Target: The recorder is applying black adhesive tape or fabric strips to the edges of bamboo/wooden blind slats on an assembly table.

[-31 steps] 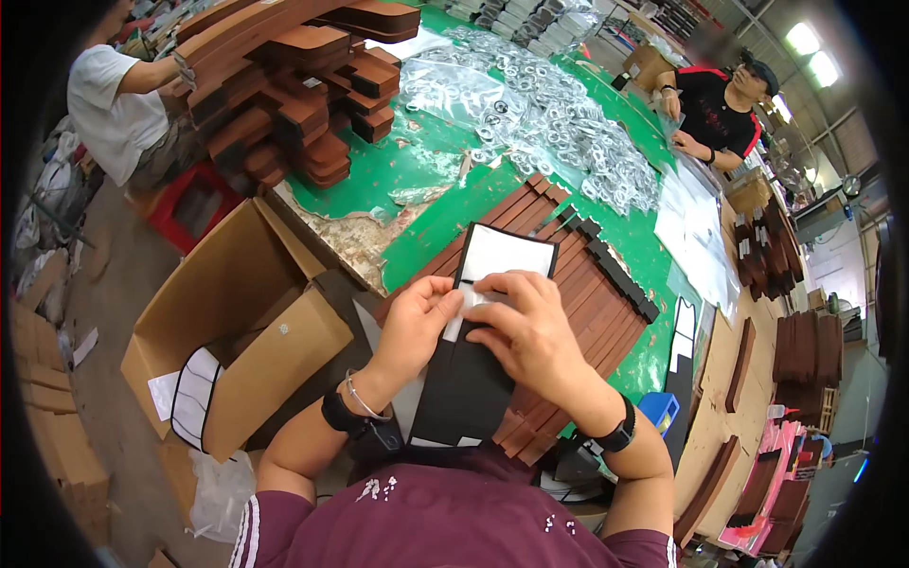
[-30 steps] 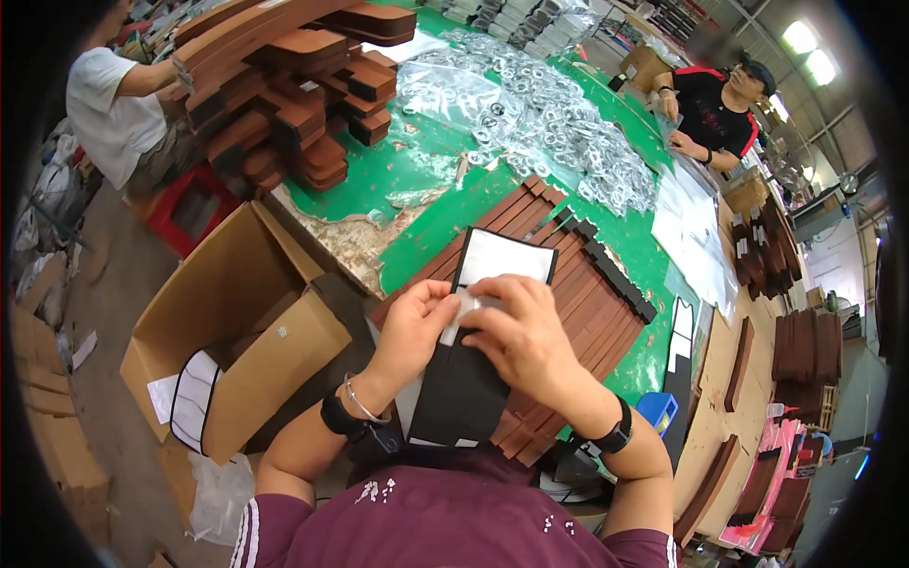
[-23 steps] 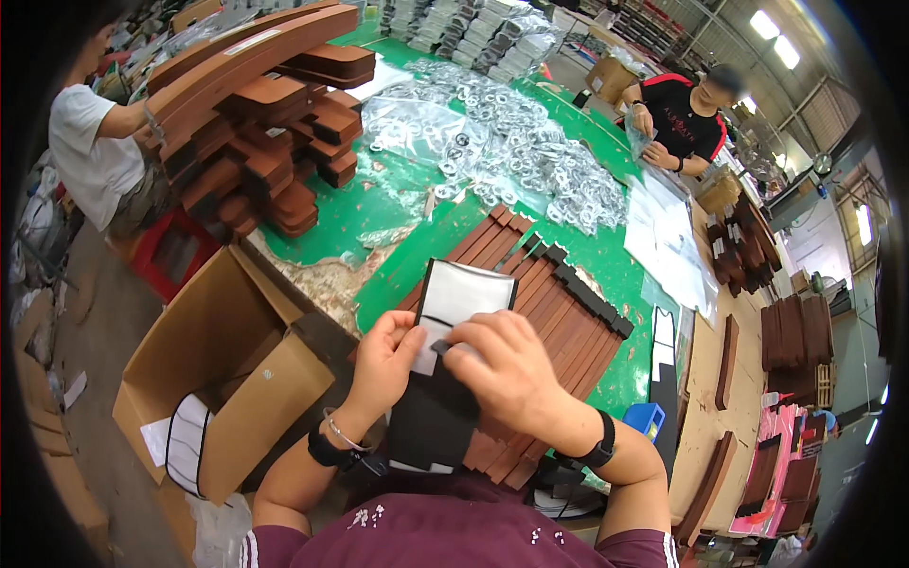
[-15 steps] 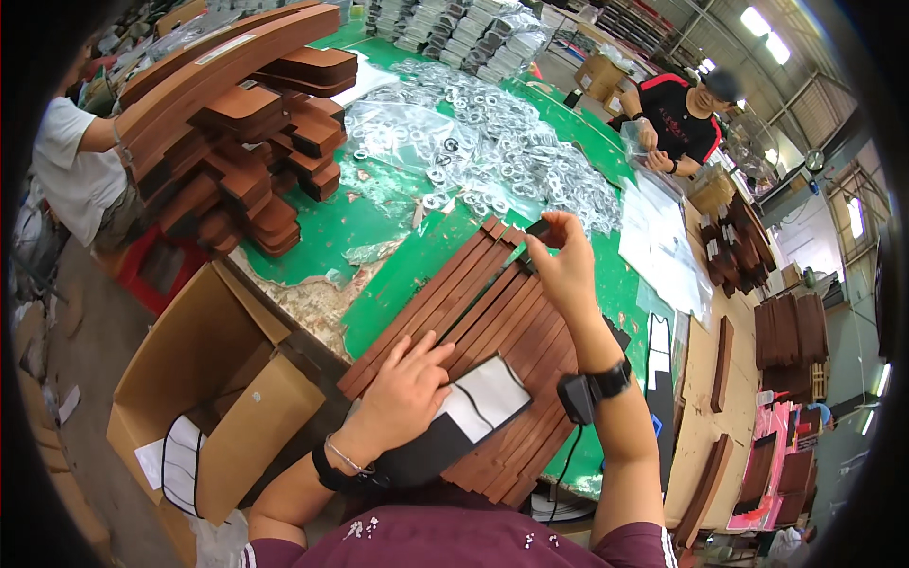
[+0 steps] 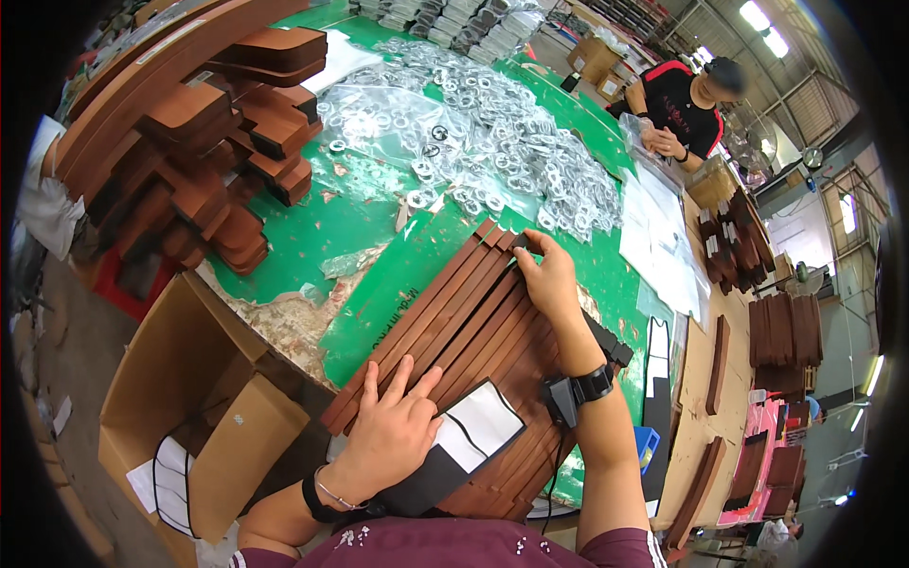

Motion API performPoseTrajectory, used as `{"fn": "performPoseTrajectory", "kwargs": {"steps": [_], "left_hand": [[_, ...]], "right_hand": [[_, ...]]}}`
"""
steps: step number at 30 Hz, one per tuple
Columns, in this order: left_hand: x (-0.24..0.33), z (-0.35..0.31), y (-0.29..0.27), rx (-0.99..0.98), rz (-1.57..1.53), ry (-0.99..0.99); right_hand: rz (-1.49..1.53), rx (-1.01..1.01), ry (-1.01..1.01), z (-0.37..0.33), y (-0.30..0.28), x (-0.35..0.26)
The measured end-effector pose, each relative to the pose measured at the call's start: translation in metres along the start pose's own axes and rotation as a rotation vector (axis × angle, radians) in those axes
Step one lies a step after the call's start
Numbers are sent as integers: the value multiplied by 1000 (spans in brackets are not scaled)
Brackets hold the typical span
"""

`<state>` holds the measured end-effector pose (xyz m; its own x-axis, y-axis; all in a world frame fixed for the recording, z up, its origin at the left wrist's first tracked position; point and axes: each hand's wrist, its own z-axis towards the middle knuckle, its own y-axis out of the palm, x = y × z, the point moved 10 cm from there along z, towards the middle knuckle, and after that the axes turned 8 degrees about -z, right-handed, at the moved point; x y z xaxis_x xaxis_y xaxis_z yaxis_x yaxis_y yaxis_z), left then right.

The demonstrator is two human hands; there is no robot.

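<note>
Reddish-brown wooden strips (image 5: 473,312) lie side by side in a slanting row on the green table in front of me. My left hand (image 5: 396,431) rests open on their near end, fingers spread. At the far end, the thumb and forefinger of my right hand (image 5: 549,276) close on the end of a dark-edged wooden strip (image 5: 519,242) within the row. A black piece with a white panel (image 5: 481,426) and a curved black line lies across the strips between my forearms.
Stacked brown boards (image 5: 189,180) overhang the table at left, above an open cardboard box (image 5: 213,426). Clear-bagged rings (image 5: 511,142) cover the table's far side. A co-worker (image 5: 677,109) handles a plastic bag at far right. More brown boards (image 5: 734,241) stand at right.
My right hand has lowered the lifted strip's end into the row, closing most of the gap. The view has shifted slightly. My left hand stays on the strips.
</note>
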<state>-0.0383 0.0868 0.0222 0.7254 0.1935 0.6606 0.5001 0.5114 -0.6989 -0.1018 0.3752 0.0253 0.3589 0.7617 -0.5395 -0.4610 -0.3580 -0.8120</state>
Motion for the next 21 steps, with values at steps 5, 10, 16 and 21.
{"fn": "performPoseTrajectory", "kwargs": {"steps": [5,10,16,21], "left_hand": [[-2,0,-1,23,-29,-1],[-2,1,-3,28,-31,4],[-1,1,-4,34,-27,2],[-1,1,-3,29,-28,0]], "right_hand": [[-4,19,3,-5,-4,-4],[-21,61,9,-3,-9,-4],[-48,61,18,-2,-7,-4],[-46,66,4,-1,-9,-4]]}}
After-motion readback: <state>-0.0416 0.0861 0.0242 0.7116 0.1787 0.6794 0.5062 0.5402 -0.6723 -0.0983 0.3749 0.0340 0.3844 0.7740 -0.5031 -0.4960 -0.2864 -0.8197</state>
